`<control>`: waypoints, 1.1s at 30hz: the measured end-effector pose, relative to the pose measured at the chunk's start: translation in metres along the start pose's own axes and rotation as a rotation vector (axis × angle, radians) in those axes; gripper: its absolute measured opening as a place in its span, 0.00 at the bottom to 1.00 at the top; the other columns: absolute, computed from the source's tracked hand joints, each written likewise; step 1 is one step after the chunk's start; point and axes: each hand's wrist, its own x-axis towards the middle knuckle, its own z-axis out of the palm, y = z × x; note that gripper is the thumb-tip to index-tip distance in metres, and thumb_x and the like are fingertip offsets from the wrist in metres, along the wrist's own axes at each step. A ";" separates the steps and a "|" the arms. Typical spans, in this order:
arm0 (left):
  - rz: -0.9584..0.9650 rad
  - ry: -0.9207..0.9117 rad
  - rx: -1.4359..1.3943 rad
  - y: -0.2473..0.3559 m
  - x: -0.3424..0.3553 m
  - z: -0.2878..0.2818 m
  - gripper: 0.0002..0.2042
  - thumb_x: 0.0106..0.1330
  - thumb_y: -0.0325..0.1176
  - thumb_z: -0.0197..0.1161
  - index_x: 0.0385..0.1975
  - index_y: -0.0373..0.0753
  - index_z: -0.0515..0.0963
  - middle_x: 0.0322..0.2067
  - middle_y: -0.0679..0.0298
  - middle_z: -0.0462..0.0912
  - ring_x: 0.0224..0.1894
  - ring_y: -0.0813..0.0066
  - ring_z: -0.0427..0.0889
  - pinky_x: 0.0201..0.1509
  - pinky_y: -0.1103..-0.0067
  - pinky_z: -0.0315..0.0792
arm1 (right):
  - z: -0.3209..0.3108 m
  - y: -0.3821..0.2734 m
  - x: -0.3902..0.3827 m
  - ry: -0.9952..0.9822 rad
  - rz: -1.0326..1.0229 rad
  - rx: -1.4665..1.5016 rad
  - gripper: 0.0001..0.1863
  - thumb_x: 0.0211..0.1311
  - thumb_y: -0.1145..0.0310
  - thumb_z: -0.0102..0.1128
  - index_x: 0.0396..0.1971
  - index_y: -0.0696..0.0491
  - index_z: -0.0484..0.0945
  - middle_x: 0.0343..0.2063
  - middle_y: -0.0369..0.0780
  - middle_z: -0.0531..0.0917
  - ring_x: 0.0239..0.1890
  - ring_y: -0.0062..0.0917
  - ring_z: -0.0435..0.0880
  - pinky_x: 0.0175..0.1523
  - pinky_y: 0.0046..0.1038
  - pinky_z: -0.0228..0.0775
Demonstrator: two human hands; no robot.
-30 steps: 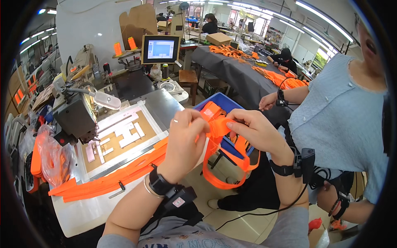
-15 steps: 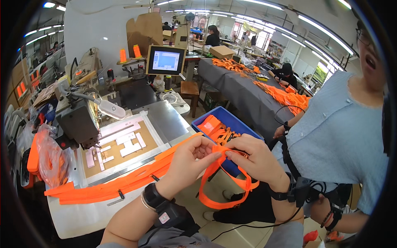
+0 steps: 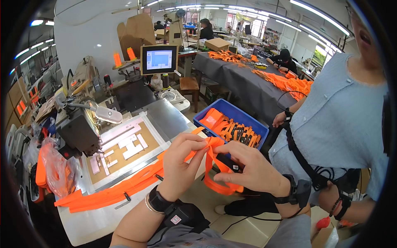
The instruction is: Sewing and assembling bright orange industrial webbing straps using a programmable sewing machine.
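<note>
A looped orange strap [image 3: 223,189] hangs between my two hands over the table's edge. My left hand [image 3: 180,162] is closed in a pinch on its gathered upper end. My right hand [image 3: 257,167] is curled around the loop's right side, its index finger at the gathered part and its thumb lower and apart. A small black piece [image 3: 235,168] with a white mark shows between that hand's fingers; I cannot make out its kind. Beside my left forearm, a long orange zipper strip [image 3: 120,186] with black pulls lies along the table's front edge.
A sewing machine [image 3: 78,134] stands left, by a template board [image 3: 124,149] with white pieces. Beyond my hands is a blue bin [image 3: 259,123] holding orange and black parts. A person in light blue [image 3: 331,120] stands close at right. A monitor [image 3: 159,60] stands behind.
My right thumb has come away from the pinch and moved lower, with the black piece now showing. The loop hangs more bunched. The view has shifted, uncovering more of the blue bin.
</note>
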 end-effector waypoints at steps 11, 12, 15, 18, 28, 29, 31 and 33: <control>-0.342 -0.295 -0.282 0.010 -0.001 -0.037 0.05 0.56 0.19 0.63 0.31 0.36 0.78 0.34 0.64 0.82 0.33 0.78 0.77 0.35 0.83 0.70 | -0.024 0.028 0.003 -0.422 -0.009 0.319 0.21 0.60 0.65 0.63 0.53 0.51 0.75 0.35 0.38 0.77 0.34 0.22 0.78 0.39 0.22 0.69; -0.359 -0.303 -0.269 0.010 0.000 -0.044 0.05 0.56 0.19 0.63 0.31 0.36 0.78 0.34 0.64 0.82 0.33 0.78 0.77 0.35 0.83 0.70 | -0.024 0.030 0.004 -0.459 -0.079 0.256 0.18 0.59 0.65 0.63 0.49 0.52 0.79 0.34 0.37 0.78 0.34 0.22 0.78 0.40 0.23 0.70; -0.352 -0.570 -0.349 0.013 0.003 -0.058 0.08 0.51 0.16 0.63 0.29 0.34 0.78 0.32 0.61 0.80 0.38 0.69 0.79 0.44 0.77 0.72 | -0.006 0.033 0.006 -0.101 -0.114 0.298 0.12 0.57 0.69 0.63 0.41 0.55 0.80 0.36 0.36 0.80 0.38 0.23 0.78 0.43 0.25 0.71; -0.211 -0.583 -0.325 0.020 0.002 -0.066 0.07 0.52 0.19 0.64 0.30 0.36 0.79 0.35 0.62 0.81 0.36 0.73 0.78 0.41 0.80 0.70 | 0.037 0.024 0.003 -0.128 -0.065 0.659 0.16 0.59 0.71 0.62 0.48 0.55 0.75 0.43 0.35 0.79 0.42 0.22 0.78 0.45 0.25 0.72; -0.313 -0.646 -0.231 0.023 -0.008 -0.103 0.06 0.50 0.20 0.65 0.28 0.37 0.81 0.32 0.62 0.78 0.35 0.69 0.78 0.39 0.78 0.72 | 0.096 0.017 -0.009 -0.414 0.015 0.920 0.16 0.56 0.72 0.67 0.42 0.56 0.73 0.35 0.34 0.74 0.34 0.17 0.72 0.42 0.20 0.65; -0.293 -0.622 -0.211 0.025 -0.009 -0.104 0.06 0.50 0.20 0.65 0.28 0.37 0.81 0.32 0.61 0.79 0.35 0.68 0.79 0.39 0.78 0.72 | 0.101 0.014 -0.009 -0.243 -0.134 0.850 0.15 0.56 0.71 0.66 0.41 0.55 0.72 0.32 0.33 0.72 0.32 0.16 0.71 0.39 0.19 0.65; -0.272 -0.598 -0.187 0.029 -0.012 -0.107 0.06 0.51 0.20 0.65 0.28 0.36 0.82 0.33 0.59 0.80 0.36 0.68 0.80 0.39 0.77 0.73 | 0.105 0.008 -0.012 -0.071 -0.281 0.776 0.14 0.56 0.71 0.65 0.40 0.54 0.72 0.30 0.32 0.70 0.30 0.16 0.70 0.36 0.18 0.65; -0.250 -0.558 -0.132 0.034 -0.014 -0.107 0.06 0.51 0.19 0.65 0.28 0.36 0.81 0.34 0.57 0.82 0.37 0.67 0.81 0.39 0.76 0.74 | 0.100 -0.003 -0.018 -0.224 -0.028 0.888 0.15 0.54 0.71 0.67 0.38 0.54 0.70 0.30 0.34 0.70 0.30 0.21 0.70 0.38 0.22 0.66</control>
